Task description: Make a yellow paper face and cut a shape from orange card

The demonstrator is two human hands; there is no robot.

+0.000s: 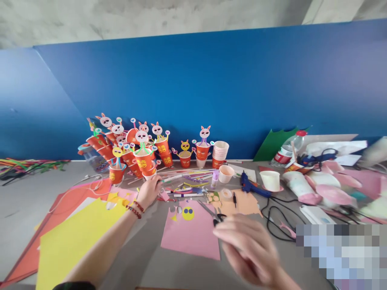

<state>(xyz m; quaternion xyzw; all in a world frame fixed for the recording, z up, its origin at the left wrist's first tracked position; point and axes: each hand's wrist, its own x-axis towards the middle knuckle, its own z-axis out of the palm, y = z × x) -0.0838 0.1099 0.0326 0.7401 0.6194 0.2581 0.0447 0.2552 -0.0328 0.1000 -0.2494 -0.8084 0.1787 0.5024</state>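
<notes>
My left hand (148,191), with beaded bracelets on its wrist, reaches to the back of the table. Its fingertips are pinched together at the green end of a white marker (177,177), beside the stacked red cups (144,163) with paper rabbit figures. Blurred, my right hand (249,245) hovers at the front with bent fingers, close to the black handles of the scissors (215,217); whether it touches them I cannot tell. The blades point away over a pink paper sheet (190,241). A yellow paper face with dark eyes (188,213) lies on that sheet.
Yellow paper (69,241) lies on red sheets at left. Loose pens and a glue stick (214,179) lie mid-table. Right of them are a blue glue gun (254,187), black cables (269,219), a white cup (270,180) and a bottle (288,149). A blue panel (187,88) stands behind.
</notes>
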